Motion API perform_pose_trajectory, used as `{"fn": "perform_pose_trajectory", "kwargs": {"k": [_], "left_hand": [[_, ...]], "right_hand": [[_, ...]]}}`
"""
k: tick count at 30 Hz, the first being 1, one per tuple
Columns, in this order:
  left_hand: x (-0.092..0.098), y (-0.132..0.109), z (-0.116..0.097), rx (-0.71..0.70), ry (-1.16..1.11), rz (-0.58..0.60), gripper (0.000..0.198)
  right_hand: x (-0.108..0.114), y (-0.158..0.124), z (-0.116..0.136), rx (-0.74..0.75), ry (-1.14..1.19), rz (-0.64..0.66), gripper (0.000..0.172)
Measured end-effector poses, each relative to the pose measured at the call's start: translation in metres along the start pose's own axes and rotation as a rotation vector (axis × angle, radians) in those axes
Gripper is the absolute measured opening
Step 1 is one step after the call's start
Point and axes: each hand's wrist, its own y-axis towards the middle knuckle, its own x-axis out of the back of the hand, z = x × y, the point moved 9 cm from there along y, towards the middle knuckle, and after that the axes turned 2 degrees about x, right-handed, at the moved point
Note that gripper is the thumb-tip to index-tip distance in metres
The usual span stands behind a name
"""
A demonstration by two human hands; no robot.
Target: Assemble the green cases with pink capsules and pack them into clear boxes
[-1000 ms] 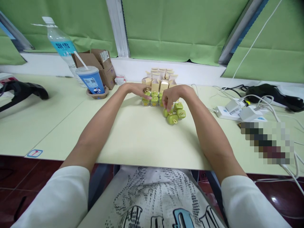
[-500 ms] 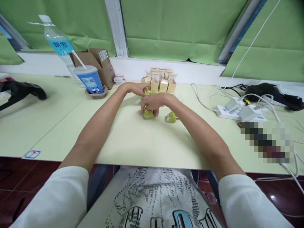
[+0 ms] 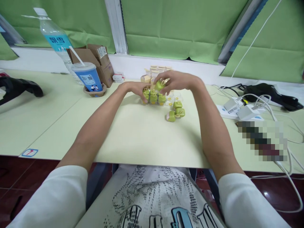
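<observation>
My right hand (image 3: 173,79) is raised over a clear plastic tray (image 3: 177,95) and pinches a small green trinket (image 3: 160,85) with a yellowish loop. Several like green pieces (image 3: 153,97) sit in a row in the tray's left part; yellow spots show in its cups at the right. My left hand (image 3: 139,90) is closed around the tray's left end, against the leftmost green piece. Three loose green trinkets (image 3: 180,112) lie on the table just in front of the tray's right end, one tipped with its pale underside showing.
Small open cream boxes (image 3: 154,72) stand behind the tray, partly hidden by my right hand. At the left are a blue cup (image 3: 88,78) with a straw, a water bottle (image 3: 58,44) and a cardboard box (image 3: 104,68). A power strip (image 3: 228,111) with cables lies right.
My right hand has lifted a green trinket off the table and carried it up and back over the tray. The tray and more loose green pieces are now uncovered. My left hand stays at the left end.
</observation>
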Motion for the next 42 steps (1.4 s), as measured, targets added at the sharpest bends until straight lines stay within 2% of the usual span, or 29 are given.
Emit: {"fn": "perform_pose_trajectory", "kwargs": {"k": [2,4,6,9,13,19,23,30,42], "left_hand": [[-0.002,0.001,0.007,0.059,0.009,-0.003,0.161],[-0.004,0.002,0.011,0.089,0.001,0.009,0.165],[-0.005,0.003,0.013,0.092,-0.011,0.012,0.166],[-0.005,0.004,0.012,0.082,-0.005,0.013,0.166],[-0.006,0.003,0.009,0.081,0.020,0.027,0.161],[-0.007,0.001,0.005,0.084,0.032,0.035,0.158],[-0.006,0.002,0.005,0.084,0.036,0.033,0.158],[-0.006,0.002,0.005,0.094,0.056,0.026,0.155],[-0.006,0.002,0.002,0.043,0.031,0.045,0.149]], "right_hand": [[0.028,-0.008,-0.038,-0.118,-0.056,-0.185,0.061],[0.037,-0.011,-0.070,-0.215,-0.179,-0.276,0.060],[0.029,-0.005,-0.093,-0.269,-0.294,-0.263,0.057],[0.006,0.009,-0.109,-0.265,-0.315,-0.175,0.058],[-0.010,0.019,-0.116,-0.231,-0.305,-0.075,0.059],[-0.016,0.024,-0.121,-0.231,-0.297,-0.027,0.066],[-0.018,0.025,-0.124,-0.259,-0.272,-0.015,0.061],[-0.019,0.028,-0.127,-0.256,-0.239,-0.044,0.044],[-0.021,0.025,-0.132,-0.265,-0.176,-0.126,0.048]]}}
